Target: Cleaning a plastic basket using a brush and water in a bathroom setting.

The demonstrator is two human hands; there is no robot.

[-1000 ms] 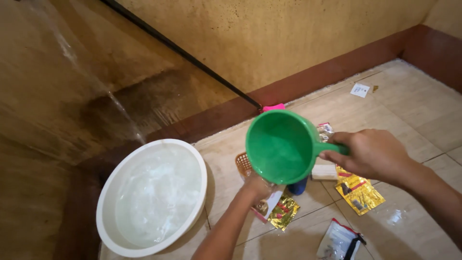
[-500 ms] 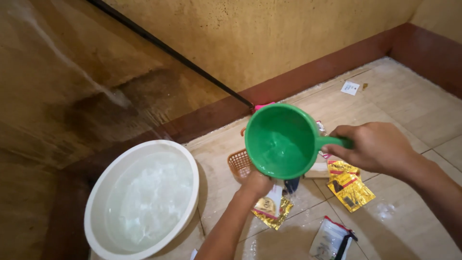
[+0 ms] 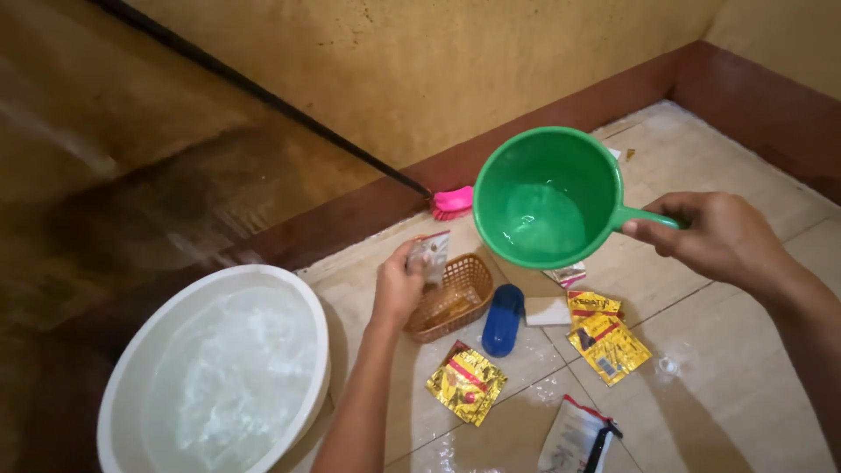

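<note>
Pinching a small sachet, its print blurred, left hand; right hand fisted round green dipper handle.

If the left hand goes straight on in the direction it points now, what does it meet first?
Probably the orange basket: the left hand, holding a small sachet, points up and right along the basket's near rim. Past it is the pink brush; depth is unclear.

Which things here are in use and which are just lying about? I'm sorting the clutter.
In use: green dipper in right hand; small sachet in left hand.
Lying about: basin, basket, blue case, gold sachets, brush.
</note>
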